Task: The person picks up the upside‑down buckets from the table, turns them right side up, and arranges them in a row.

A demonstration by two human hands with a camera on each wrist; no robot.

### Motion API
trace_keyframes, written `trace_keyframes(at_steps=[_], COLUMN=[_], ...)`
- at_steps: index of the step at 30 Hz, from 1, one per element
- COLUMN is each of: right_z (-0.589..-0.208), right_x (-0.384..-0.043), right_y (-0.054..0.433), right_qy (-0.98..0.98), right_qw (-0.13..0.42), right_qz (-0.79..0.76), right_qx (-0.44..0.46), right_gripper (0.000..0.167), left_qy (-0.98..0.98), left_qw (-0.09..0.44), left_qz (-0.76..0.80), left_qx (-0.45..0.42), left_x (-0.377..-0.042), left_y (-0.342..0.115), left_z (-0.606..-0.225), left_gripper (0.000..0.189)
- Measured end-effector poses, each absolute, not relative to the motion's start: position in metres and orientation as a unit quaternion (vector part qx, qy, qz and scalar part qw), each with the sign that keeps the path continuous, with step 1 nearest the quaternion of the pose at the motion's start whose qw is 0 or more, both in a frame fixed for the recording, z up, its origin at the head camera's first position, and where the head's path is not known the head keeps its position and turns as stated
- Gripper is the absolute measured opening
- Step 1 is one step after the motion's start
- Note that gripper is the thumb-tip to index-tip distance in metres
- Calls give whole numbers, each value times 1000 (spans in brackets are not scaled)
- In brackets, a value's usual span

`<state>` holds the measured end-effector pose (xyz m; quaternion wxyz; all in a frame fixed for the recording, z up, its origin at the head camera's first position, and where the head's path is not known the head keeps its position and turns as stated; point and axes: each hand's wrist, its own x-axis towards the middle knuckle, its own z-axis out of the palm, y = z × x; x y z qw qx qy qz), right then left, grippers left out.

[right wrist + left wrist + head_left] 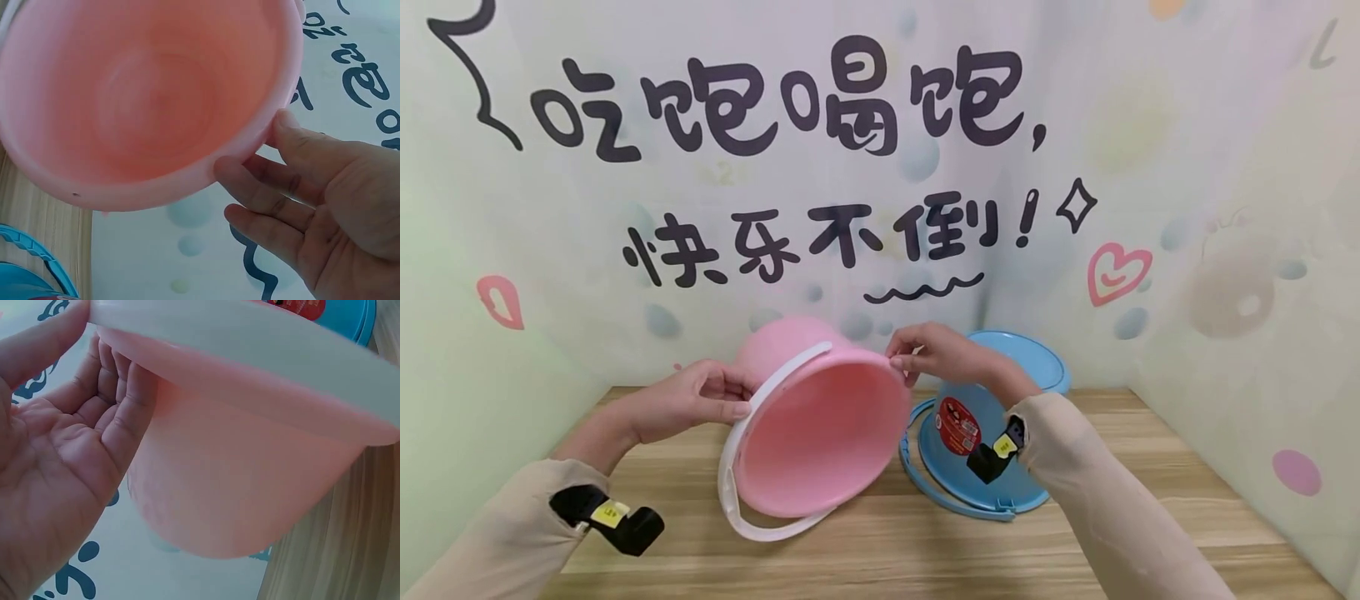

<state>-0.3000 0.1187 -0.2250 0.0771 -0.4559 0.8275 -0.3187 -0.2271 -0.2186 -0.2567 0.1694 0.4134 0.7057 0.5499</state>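
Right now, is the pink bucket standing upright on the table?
No: in the head view the pink bucket is tilted, its open mouth facing the camera, with the left hand and right hand at its rim.

Pink bucket (pixel 823 440), plastic-looking, tipped on its side w/ wide round mouth twd head cam & narrower base facing away; inner wall & circular inside of base show in R wrist view. White handle (pixel 727 492) swung to one side, curving round rim's L & lower edge. Small dark spot (pixel 76 195) on rim. L hand (pixel 688 396) pinches handle & rim, thumb in front; R hand (pixel 943 354) pinches rim at upper R. Sits L of blue bucket (pixel 950 477), over table (pixel 692 517); contact unclear.
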Motion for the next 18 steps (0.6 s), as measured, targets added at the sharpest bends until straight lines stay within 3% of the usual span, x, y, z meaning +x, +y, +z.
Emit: trace_keyframes(at_steps=[9,18], right_z=[-214,-204], right_x=[-303,-307], right_y=[116,111], right_qy=[807,815], right_qw=[130,143], right_qz=[-348,-339], right_qx=[-459,-447], right_gripper=[12,15], left_qy=[645,581], left_qw=[174,181], left_qz=[611,671], left_qx=[424,424], left_x=[-225,-224], left_y=[-219,-218], left_z=[-257,-254], left_gripper=[28,36])
